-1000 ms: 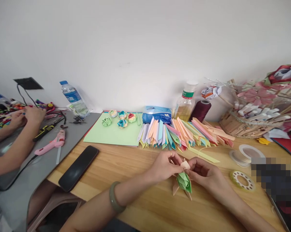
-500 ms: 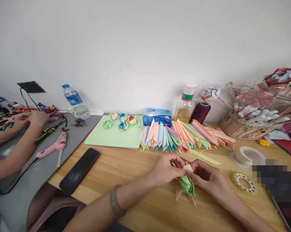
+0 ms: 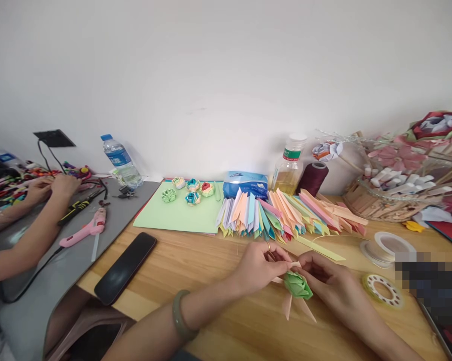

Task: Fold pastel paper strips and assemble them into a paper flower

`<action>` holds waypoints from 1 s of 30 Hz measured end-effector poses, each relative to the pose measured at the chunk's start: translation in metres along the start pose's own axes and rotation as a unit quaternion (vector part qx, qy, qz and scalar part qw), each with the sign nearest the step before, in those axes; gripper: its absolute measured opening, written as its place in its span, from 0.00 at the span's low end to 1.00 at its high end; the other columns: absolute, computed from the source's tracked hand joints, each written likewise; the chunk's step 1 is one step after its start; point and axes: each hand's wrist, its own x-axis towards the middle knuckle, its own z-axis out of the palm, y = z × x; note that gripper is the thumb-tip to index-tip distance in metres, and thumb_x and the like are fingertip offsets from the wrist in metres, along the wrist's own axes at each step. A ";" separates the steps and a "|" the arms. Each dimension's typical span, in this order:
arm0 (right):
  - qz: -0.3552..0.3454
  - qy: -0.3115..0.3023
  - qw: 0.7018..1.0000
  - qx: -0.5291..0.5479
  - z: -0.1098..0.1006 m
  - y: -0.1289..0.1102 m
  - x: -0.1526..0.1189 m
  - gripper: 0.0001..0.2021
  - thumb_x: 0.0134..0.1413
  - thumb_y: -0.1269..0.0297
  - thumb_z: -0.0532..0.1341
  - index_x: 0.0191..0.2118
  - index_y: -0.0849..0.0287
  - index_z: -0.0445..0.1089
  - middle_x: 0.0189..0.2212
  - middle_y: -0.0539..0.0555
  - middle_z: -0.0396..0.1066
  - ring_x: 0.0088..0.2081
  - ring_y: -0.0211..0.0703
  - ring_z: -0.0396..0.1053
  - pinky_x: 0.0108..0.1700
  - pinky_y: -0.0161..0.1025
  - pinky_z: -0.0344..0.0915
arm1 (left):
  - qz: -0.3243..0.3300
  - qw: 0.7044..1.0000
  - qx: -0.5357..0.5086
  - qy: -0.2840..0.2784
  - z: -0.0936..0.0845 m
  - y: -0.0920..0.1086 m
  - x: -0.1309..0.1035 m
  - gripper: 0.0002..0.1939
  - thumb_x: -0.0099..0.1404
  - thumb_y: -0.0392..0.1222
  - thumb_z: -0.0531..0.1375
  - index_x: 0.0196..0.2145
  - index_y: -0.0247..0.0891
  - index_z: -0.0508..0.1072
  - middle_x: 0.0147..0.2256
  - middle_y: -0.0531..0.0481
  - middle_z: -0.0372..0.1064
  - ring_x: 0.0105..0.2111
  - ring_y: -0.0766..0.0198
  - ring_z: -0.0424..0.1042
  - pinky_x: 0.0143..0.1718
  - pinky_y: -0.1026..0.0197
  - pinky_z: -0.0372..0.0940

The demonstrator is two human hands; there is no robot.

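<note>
Between my hands is a paper flower (image 3: 298,285) with a green folded centre and peach paper strips (image 3: 303,308) sticking out below and to the left. My left hand (image 3: 261,265), with a ring on one finger, pinches a peach strip at the top of the flower. My right hand (image 3: 323,273) is closed on the flower's upper right side, its thumb near the green folds. Fingers partly hide the upper strips. Beyond them lies a row of folded coloured paper strips (image 3: 252,213).
Several finished paper flowers (image 3: 192,198) sit on green sheets (image 3: 166,219). A black phone (image 3: 126,268) lies left, a ribbon spool (image 3: 387,248) and a tape roll (image 3: 383,290) right. Another person's hands (image 3: 62,186) work at far left, near a pink glue gun (image 3: 85,230).
The flower has turned and shifted slightly right between my hands, its lower strips now spread differently. The whole view has shifted a little.
</note>
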 end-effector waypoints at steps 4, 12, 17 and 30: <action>-0.029 0.020 0.997 -0.071 -0.001 0.000 -0.002 0.09 0.54 0.56 0.53 0.32 0.55 0.64 0.22 0.50 0.70 0.25 0.40 0.65 0.26 0.34 0.60 | -0.006 1.000 -0.012 0.004 0.000 -0.001 0.001 0.05 0.52 0.38 0.59 0.26 0.33 0.72 0.27 0.49 0.70 0.25 0.68 0.65 0.27 0.66 0.60; -0.131 0.097 0.965 -0.204 -0.006 0.008 -0.005 0.08 0.53 0.62 0.52 0.34 0.52 0.68 0.22 0.50 0.72 0.22 0.40 0.68 0.26 0.36 0.61 | -0.148 0.967 -0.195 -0.072 -0.005 0.001 0.004 0.21 0.44 0.48 0.65 0.36 0.33 0.72 0.31 0.49 0.70 0.29 0.66 0.69 0.32 0.63 0.63; -0.185 0.114 0.956 -0.198 -0.010 0.001 -0.005 0.06 0.52 0.64 0.54 0.33 0.52 0.68 0.33 0.54 0.74 0.33 0.45 0.70 0.35 0.40 0.64 | -0.094 0.978 -0.179 -0.045 -0.003 0.002 0.002 0.15 0.43 0.45 0.66 0.26 0.33 0.69 0.27 0.51 0.68 0.29 0.66 0.68 0.32 0.63 0.64; 0.029 0.055 0.994 0.095 0.002 -0.015 -0.005 0.14 0.49 0.50 0.57 0.33 0.57 0.64 0.25 0.51 0.67 0.29 0.41 0.65 0.31 0.35 0.62 | 0.254 0.952 0.127 0.110 0.004 0.000 -0.009 0.04 0.57 0.34 0.56 0.25 0.38 0.66 0.33 0.48 0.61 0.32 0.66 0.65 0.31 0.63 0.63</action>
